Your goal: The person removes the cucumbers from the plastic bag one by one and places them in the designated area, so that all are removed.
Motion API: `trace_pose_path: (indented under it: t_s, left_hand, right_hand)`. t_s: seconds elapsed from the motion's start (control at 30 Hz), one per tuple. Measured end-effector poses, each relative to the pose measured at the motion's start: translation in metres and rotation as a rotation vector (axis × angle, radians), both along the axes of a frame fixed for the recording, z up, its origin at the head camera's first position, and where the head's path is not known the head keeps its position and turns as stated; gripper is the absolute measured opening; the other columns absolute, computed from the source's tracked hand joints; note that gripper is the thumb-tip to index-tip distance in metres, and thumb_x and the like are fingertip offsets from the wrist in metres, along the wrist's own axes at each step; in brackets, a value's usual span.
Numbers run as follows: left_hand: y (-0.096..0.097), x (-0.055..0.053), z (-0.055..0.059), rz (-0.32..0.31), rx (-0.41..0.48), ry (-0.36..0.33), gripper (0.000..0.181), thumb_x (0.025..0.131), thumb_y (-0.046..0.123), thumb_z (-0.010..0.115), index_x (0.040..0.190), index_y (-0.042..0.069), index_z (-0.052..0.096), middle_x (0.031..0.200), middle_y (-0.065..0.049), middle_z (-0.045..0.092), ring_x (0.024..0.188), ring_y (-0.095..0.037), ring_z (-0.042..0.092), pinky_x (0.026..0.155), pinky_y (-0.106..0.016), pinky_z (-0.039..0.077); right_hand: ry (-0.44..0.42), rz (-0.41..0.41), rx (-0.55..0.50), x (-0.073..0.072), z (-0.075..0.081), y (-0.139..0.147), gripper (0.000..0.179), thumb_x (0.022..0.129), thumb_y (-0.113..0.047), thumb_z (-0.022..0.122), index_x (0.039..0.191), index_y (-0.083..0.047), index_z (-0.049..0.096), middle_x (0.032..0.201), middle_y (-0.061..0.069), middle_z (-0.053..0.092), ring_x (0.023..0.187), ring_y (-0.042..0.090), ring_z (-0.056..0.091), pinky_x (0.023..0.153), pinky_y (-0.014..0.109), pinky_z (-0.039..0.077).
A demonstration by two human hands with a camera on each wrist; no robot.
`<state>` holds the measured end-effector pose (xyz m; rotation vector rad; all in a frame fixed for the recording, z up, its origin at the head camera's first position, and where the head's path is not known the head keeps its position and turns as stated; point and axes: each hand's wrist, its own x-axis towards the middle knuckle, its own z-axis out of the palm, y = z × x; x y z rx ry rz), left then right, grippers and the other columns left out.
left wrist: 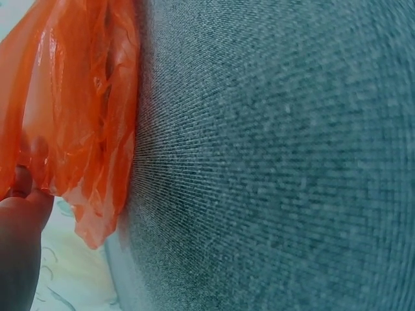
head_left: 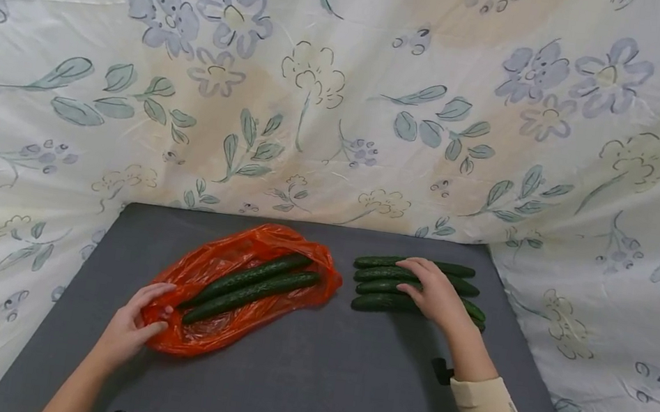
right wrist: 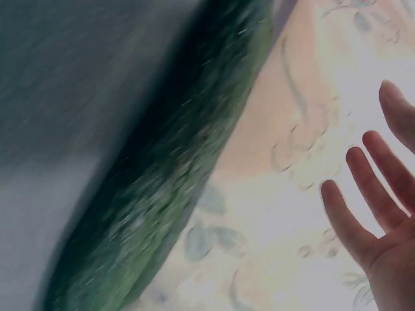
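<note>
An orange plastic bag (head_left: pixel 291 303) lies on the left of the table with its mouth spread wide, and two cucumbers (head_left: pixel 247 296) rest in it side by side. At the bag's near left end, my left hand (head_left: pixel 130 322) holds the thin plastic; in the left wrist view some of its fingers (left wrist: pixel 40 152) show through the film. On the right, several cucumbers (head_left: pixel 382 303) lie in a row. My right hand (head_left: pixel 434 294) hovers over that row, fingers apart and holding nothing. The right wrist view shows one cucumber (right wrist: pixel 168 162) close up, beside the spread fingers.
A dark grey table (head_left: pixel 305 385) carries everything. Floral cloth (head_left: pixel 345 95) hangs behind it and along both sides. Grey tabletop separates the bag from the cucumber row.
</note>
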<state>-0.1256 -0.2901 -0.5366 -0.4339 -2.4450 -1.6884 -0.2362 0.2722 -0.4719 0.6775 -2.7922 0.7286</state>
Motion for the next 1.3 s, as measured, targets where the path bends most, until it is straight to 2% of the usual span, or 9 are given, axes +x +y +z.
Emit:
trace_pose_path:
  t_s: [0.17, 0.33, 0.63, 0.83, 1.03, 1.3]
  left_hand:
    - [-0.001, -0.002, -0.002, 0.007, -0.033, 0.017, 0.056, 0.089, -0.015, 0.063, 0.141, -0.011, 0.046, 0.144, -0.006, 0.042, 0.104, -0.005, 0.062, 0.086, -0.011, 0.051]
    - [-0.002, -0.001, -0.003, 0.011, -0.037, 0.029, 0.054, 0.088, -0.016, 0.063, 0.14, -0.013, 0.046, 0.145, -0.008, 0.042, 0.104, -0.005, 0.061, 0.087, -0.011, 0.051]
    - [-0.002, 0.0, -0.001, 0.019, -0.057, 0.028, 0.059, 0.088, -0.015, 0.064, 0.144, -0.007, 0.046, 0.142, -0.016, 0.042, 0.104, -0.003, 0.061, 0.086, -0.011, 0.051]
    - [-0.001, 0.0, -0.002, 0.019, -0.032, 0.012, 0.059, 0.089, -0.015, 0.063, 0.144, -0.005, 0.046, 0.142, -0.017, 0.042, 0.104, -0.005, 0.061, 0.086, -0.011, 0.052]
    - [-0.003, 0.002, -0.002, 0.0, 0.0, 0.008, 0.058, 0.09, -0.015, 0.062, 0.145, -0.008, 0.044, 0.144, -0.01, 0.04, 0.105, -0.004, 0.061, 0.085, -0.011, 0.051]
    - [-0.003, 0.005, 0.001, -0.028, 0.04, 0.066, 0.057, 0.088, -0.018, 0.061, 0.142, -0.013, 0.043, 0.144, 0.001, 0.042, 0.106, -0.003, 0.061, 0.084, -0.011, 0.052]
  right_hand:
    - [0.023, 0.031, -0.038, -0.006, 0.006, -0.022, 0.048, 0.089, -0.017, 0.077, 0.134, -0.011, 0.062, 0.132, 0.012, 0.061, 0.121, 0.034, 0.06, 0.096, 0.051, 0.051]
    - [0.028, 0.068, -0.048, -0.012, 0.011, -0.044, 0.046, 0.09, -0.018, 0.076, 0.134, -0.012, 0.063, 0.133, 0.012, 0.061, 0.123, 0.033, 0.059, 0.096, 0.05, 0.052]
    - [0.033, 0.15, -0.104, -0.015, 0.015, -0.079, 0.044, 0.091, -0.012, 0.074, 0.134, -0.013, 0.064, 0.133, 0.01, 0.062, 0.12, 0.03, 0.062, 0.091, 0.045, 0.055]
    - [0.04, 0.193, -0.076, -0.015, 0.015, -0.101, 0.045, 0.092, -0.018, 0.073, 0.135, -0.012, 0.063, 0.134, 0.009, 0.061, 0.12, 0.028, 0.061, 0.092, 0.044, 0.055]
    - [0.018, 0.271, -0.087, -0.015, 0.014, -0.122, 0.046, 0.092, -0.018, 0.074, 0.135, -0.007, 0.062, 0.132, 0.01, 0.062, 0.12, 0.028, 0.062, 0.095, 0.045, 0.054]
    - [-0.01, 0.324, -0.101, -0.011, 0.011, -0.144, 0.046, 0.092, -0.021, 0.074, 0.135, -0.009, 0.062, 0.131, 0.008, 0.062, 0.118, 0.026, 0.063, 0.095, 0.042, 0.054]
